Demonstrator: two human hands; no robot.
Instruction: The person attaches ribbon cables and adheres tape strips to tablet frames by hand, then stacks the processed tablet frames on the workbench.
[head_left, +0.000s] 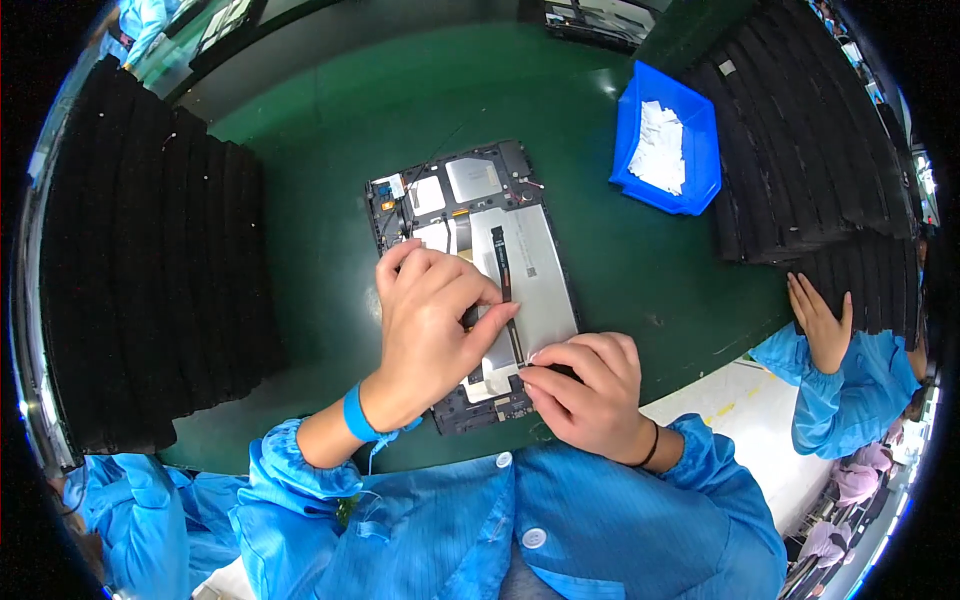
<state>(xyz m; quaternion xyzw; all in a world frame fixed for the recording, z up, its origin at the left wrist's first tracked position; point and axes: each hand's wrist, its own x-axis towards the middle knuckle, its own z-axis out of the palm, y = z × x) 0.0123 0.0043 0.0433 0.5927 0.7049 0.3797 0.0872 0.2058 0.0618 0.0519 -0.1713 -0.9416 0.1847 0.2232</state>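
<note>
Two hands, left hand point(430, 320) and right hand point(585, 390), are pinched on an opened tablet point(470, 270), its long axis running near-to-far, black frame and silver battery exposed.

A green work mat point(330, 210) covers the bench, black trays point(150, 270) stacked beside.

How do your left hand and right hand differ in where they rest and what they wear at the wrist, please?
The left hand lies over the middle of the opened tablet, fingertips on the black ribbon strip; the right hand sits at the tablet's near edge, fingers curled. The left hand has a blue wrist strap; the right hand has a thin black band. Both are bare, come out of blue sleeves and touch the tablet.
</note>
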